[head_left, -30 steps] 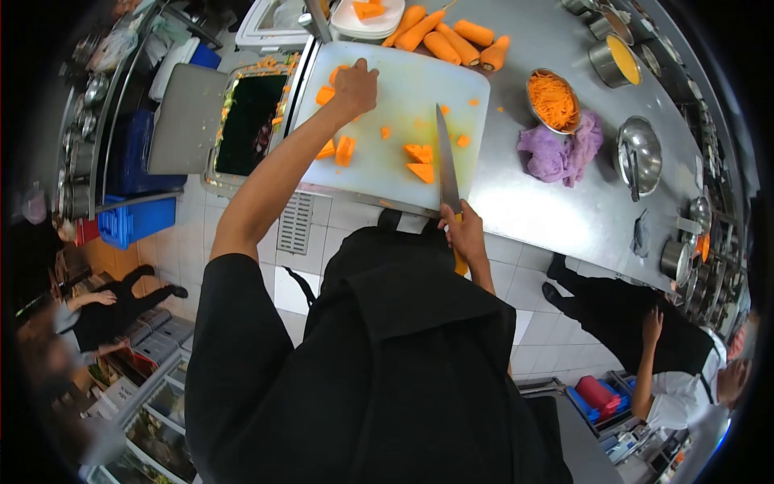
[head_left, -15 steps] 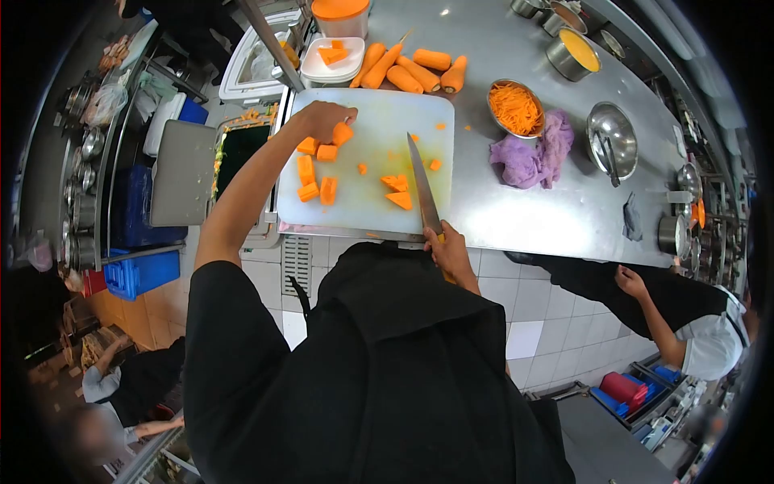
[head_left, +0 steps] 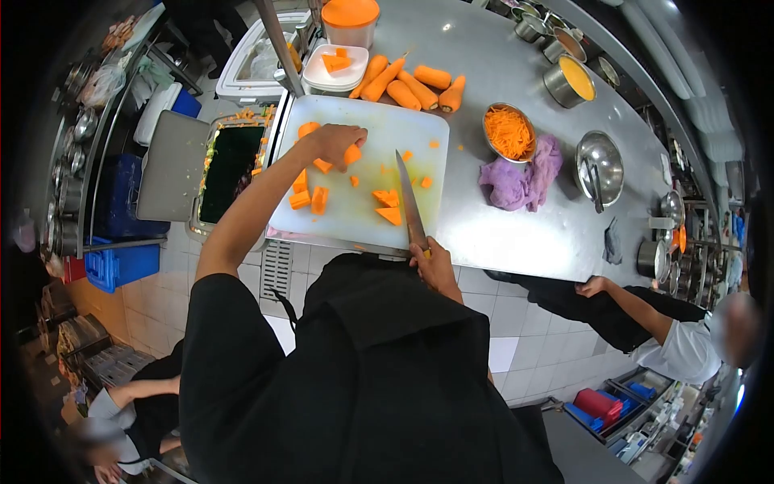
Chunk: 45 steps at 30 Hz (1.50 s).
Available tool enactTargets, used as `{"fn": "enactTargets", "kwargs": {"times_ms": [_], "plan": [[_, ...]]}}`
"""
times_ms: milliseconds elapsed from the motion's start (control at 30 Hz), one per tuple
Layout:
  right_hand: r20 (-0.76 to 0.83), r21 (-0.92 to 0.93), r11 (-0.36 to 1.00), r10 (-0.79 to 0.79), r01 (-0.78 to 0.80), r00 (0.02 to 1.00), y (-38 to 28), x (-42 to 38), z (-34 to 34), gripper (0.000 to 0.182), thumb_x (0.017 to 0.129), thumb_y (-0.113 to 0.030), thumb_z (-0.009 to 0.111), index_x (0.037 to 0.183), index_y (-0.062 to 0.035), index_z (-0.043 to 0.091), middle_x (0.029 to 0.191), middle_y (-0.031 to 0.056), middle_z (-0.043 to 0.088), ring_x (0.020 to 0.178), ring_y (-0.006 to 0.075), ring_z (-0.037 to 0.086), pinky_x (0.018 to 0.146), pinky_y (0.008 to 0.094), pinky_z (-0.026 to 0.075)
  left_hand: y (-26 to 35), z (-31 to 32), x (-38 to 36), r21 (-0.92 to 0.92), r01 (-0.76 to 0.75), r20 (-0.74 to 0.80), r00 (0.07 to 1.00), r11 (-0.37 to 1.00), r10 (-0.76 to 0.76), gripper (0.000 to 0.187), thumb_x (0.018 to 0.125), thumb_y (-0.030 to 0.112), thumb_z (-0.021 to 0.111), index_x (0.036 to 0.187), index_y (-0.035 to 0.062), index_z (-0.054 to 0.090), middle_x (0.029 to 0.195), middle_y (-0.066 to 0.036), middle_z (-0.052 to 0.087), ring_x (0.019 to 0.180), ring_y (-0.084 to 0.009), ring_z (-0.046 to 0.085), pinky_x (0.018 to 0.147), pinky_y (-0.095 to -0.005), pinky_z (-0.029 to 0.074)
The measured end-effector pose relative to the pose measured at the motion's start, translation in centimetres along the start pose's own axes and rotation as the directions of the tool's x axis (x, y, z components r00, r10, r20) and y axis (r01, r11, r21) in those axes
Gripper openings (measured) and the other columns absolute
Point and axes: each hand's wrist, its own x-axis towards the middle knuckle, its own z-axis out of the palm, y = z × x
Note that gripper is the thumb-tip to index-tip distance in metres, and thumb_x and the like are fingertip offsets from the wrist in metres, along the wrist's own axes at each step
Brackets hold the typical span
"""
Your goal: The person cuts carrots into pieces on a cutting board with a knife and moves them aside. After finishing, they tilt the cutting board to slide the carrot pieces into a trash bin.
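My left hand reaches over the upper left of the white cutting board, its fingers closed around an orange carrot chunk. Below that hand lie several cut chunks, one of them a carrot piece near the board's left edge. In my right hand is the handle of a long kitchen knife. Its blade rests over the board's right half with the tip pointing away from me. Left of the blade sit a few wedge-shaped carrot pieces, and small bits are scattered around.
Behind the board are whole peeled carrots and a white lidded container. To the right stand a bowl of shredded carrot, a purple cloth and a steel bowl. A scrap bin adjoins the left; a co-worker's hand touches the table edge.
My left hand has moved slightly right across the board with the carrot chunk. The knife stays nearly in place. The right-hand co-worker's hand has come to the table edge; the view has shifted a little.
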Motion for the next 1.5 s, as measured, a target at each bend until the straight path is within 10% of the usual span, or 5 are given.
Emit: {"fn": "enactTargets", "kwargs": {"times_ms": [200, 333, 400, 833, 1500], "plan": [[-0.008, -0.015, 1.000, -0.012, 0.012, 1.000, 0.0, 0.0, 0.1, 0.041, 0.102, -0.030, 0.066, 0.117, 0.0071, 0.057, 0.070, 0.0066, 0.067, 0.049, 0.0081, 0.052, 0.044, 0.0261, 0.042, 1.5, 1.7, -0.6, -0.392, 0.024, -0.291, 0.945, 0.919, -0.149, 0.047, 0.072, 0.027, 0.088, 0.106, 0.0109, 0.060, 0.101, -0.008, 0.063, 0.097, -0.0289, 0.065, 0.080, -0.0436, 0.052], [-0.014, 0.015, 1.000, -0.002, 0.002, 1.000, 0.4, -0.2, 0.1, 0.047, 0.101, -0.034, 0.065, 0.117, 0.0093, 0.058, 0.069, 0.0105, 0.070, 0.050, 0.0143, 0.060, 0.048, 0.0306, 0.049, 1.1, 2.6, -1.1, -0.400, 0.062, -0.383, 0.895, 0.914, -0.228, 0.041, 0.079, 0.035, 0.087, 0.102, 0.0106, 0.064, 0.099, -0.010, 0.068, 0.099, -0.0290, 0.065, 0.083, -0.0420, 0.052], [-0.006, 0.012, 1.000, -0.009, 0.010, 1.000, 0.5, 0.1, 0.1, 0.051, 0.101, -0.034, 0.065, 0.124, 0.0110, 0.056, 0.069, 0.0101, 0.070, 0.050, 0.0133, 0.060, 0.047, 0.0294, 0.049, 0.4, 3.1, -0.7, -0.084, 0.121, -0.627, 0.765, 0.989, -0.146, 0.043, 0.078, 0.040, 0.087, 0.103, 0.0112, 0.066, 0.100, -0.009, 0.071, 0.102, -0.0303, 0.065, 0.086, -0.0418, 0.053], [-0.005, 0.038, 0.998, 0.046, -0.046, 0.999, 0.1, -0.2, 0.2, 0.054, 0.101, -0.033, 0.067, 0.130, 0.0108, 0.054, 0.071, 0.0087, 0.070, 0.050, 0.0112, 0.058, 0.046, 0.0274, 0.048, -0.4, 1.1, -0.9, -0.271, 0.259, -0.392, 0.850, 0.927, -0.352, 0.055, 0.070, 0.017, 0.091, 0.119, 0.0103, 0.065, 0.121, -0.008, 0.068, 0.117, -0.0284, 0.063, 0.101, -0.0405, 0.051], [0.021, 0.034, 0.996, 0.082, -0.082, 0.996, -0.5, -0.1, -0.1, 0.065, 0.101, -0.033, 0.066, 0.142, 0.0139, 0.046, 0.070, 0.0082, 0.068, 0.050, 0.0101, 0.056, 0.045, 0.0270, 0.047, 0.4, 3.5, -2.4, -0.107, 0.206, -0.673, 0.705, 0.973, -0.223, 0.043, 0.067, 0.024, 0.092, 0.101, 0.0139, 0.067, 0.099, 0.002, 0.069, 0.097, -0.0229, 0.065, 0.085, -0.0403, 0.048]]}}
